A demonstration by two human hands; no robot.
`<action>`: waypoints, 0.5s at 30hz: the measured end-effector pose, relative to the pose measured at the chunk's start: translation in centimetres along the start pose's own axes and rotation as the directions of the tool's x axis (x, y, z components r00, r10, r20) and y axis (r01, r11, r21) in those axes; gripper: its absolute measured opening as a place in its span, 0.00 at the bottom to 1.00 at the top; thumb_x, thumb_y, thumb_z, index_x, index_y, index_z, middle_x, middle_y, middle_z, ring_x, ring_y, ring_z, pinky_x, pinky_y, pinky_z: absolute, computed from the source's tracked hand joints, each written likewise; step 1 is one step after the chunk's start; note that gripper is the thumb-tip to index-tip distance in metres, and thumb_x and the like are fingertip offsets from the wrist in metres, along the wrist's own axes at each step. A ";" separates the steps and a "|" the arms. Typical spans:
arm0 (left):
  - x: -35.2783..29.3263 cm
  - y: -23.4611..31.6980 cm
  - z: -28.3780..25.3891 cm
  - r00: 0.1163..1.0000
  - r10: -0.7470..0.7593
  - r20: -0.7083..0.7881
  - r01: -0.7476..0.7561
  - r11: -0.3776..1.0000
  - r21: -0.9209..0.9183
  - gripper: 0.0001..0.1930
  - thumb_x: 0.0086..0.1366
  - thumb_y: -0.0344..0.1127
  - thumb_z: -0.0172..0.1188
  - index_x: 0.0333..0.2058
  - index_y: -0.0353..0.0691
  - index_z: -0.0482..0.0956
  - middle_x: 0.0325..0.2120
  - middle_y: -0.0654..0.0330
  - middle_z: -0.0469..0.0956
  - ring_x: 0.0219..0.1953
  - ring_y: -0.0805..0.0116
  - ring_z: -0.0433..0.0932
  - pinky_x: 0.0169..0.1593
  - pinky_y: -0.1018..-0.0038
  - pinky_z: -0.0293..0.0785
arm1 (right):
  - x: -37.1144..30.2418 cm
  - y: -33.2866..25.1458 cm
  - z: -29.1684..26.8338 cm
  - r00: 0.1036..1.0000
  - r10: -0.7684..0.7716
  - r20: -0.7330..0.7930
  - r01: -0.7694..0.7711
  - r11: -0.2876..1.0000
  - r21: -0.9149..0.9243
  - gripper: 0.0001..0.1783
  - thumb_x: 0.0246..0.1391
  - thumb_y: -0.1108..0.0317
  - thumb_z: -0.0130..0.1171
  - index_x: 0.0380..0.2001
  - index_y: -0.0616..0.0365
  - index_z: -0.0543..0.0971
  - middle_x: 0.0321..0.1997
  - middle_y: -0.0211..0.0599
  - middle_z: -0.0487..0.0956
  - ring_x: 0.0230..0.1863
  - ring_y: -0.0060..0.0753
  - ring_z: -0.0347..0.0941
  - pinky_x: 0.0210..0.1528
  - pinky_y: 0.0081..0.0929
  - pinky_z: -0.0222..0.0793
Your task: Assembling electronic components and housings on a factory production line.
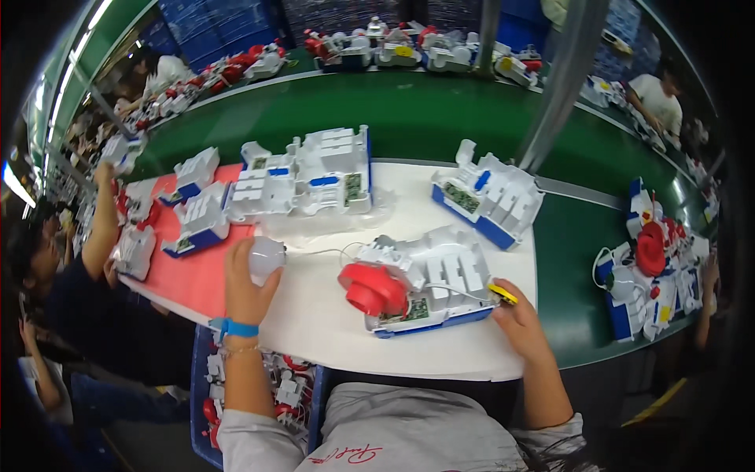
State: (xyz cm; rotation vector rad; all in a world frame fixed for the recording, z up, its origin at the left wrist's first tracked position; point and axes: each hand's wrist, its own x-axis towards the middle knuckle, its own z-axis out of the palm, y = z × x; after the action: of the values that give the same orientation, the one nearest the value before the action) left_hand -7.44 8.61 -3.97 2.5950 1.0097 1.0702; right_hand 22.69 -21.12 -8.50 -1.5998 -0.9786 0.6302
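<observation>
My left hand [245,283], with a blue band at the wrist, is curled round a white dome-shaped part [268,256]. A thin white wire [318,252] runs from near the dome toward a white and blue plastic housing [448,271] in front of me. On the housing's left side sits a red round funnel-like part [373,289], beside a green circuit board [415,310]. At the housing's right end, my right hand [519,321] pinches a small yellow and black part [503,293]. A thin wire reaches across the housing toward it.
More housings stand at the back left [307,177] and back right [489,193] of the white sheet [314,330]. A red sheet [189,275] lies left. Beyond are a green conveyor [330,102], a metal post [562,86] and a co-worker [86,275]. A blue bin [203,385] of parts sits below.
</observation>
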 end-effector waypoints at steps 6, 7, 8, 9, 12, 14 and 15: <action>9.0 9.7 -0.5 0.866 0.481 0.136 -0.478 0.876 -0.056 0.31 0.41 0.25 0.63 0.48 0.42 0.66 0.47 0.51 0.66 0.46 0.51 0.67 0.49 0.64 0.65 | 0.0 -1.8 -0.1 0.997 -0.052 0.058 0.059 0.989 -0.136 0.20 0.48 0.65 0.56 0.42 0.66 0.69 0.43 0.44 0.69 0.47 0.40 0.65 0.50 0.28 0.59; 10.7 11.5 0.3 0.801 0.571 0.181 -0.555 0.821 -0.132 0.30 0.41 0.24 0.62 0.47 0.43 0.67 0.47 0.52 0.66 0.46 0.52 0.68 0.48 0.64 0.66 | -0.2 -1.9 -0.3 0.994 -0.078 0.070 0.088 0.985 -0.148 0.20 0.47 0.65 0.56 0.43 0.66 0.69 0.43 0.44 0.69 0.47 0.39 0.65 0.50 0.27 0.59; 12.1 13.0 1.9 0.736 0.610 0.293 -0.578 0.792 -0.195 0.30 0.41 0.23 0.61 0.47 0.43 0.67 0.49 0.52 0.65 0.48 0.52 0.66 0.49 0.65 0.66 | -0.3 -1.8 -0.5 0.994 -0.090 0.069 0.100 0.984 -0.146 0.20 0.47 0.65 0.57 0.42 0.66 0.69 0.44 0.44 0.68 0.47 0.40 0.65 0.51 0.27 0.59; 13.0 14.4 3.0 0.659 0.639 0.397 -0.591 0.766 -0.251 0.30 0.40 0.21 0.59 0.47 0.42 0.67 0.51 0.53 0.63 0.50 0.52 0.65 0.51 0.66 0.65 | -0.3 -1.8 -0.5 0.994 -0.094 0.062 0.102 0.984 -0.144 0.20 0.47 0.65 0.57 0.42 0.66 0.69 0.44 0.44 0.68 0.47 0.40 0.65 0.51 0.27 0.59; 13.4 17.5 6.6 0.431 0.707 0.561 -0.714 0.647 -0.268 0.31 0.39 0.19 0.55 0.47 0.45 0.67 0.51 0.59 0.64 0.47 0.56 0.67 0.48 0.66 0.67 | -0.3 -1.7 -0.2 0.994 -0.068 0.086 0.078 0.990 -0.121 0.20 0.45 0.67 0.59 0.42 0.63 0.70 0.47 0.43 0.66 0.49 0.40 0.64 0.51 0.28 0.59; 13.5 19.1 7.6 0.323 0.694 0.643 -0.752 0.601 -0.271 0.30 0.41 0.20 0.55 0.48 0.48 0.67 0.50 0.63 0.65 0.45 0.57 0.68 0.46 0.66 0.69 | -0.4 -2.0 -0.4 0.988 -0.120 0.092 0.131 0.984 -0.117 0.20 0.44 0.66 0.60 0.41 0.62 0.70 0.47 0.43 0.66 0.49 0.40 0.64 0.52 0.28 0.59; 13.9 19.9 7.7 0.255 0.622 0.740 -0.728 0.627 -0.277 0.30 0.42 0.21 0.55 0.48 0.48 0.67 0.50 0.63 0.65 0.45 0.57 0.69 0.46 0.66 0.69 | -0.4 -2.0 -0.4 0.980 -0.168 0.106 0.180 0.977 -0.116 0.20 0.44 0.66 0.60 0.41 0.61 0.70 0.48 0.43 0.66 0.50 0.40 0.64 0.52 0.28 0.59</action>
State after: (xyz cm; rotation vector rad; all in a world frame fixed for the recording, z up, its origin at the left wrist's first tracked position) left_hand 15.45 3.20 5.76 3.1010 -0.3663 -0.2579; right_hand 22.30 -21.61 -6.51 -1.5828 -1.2357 0.5367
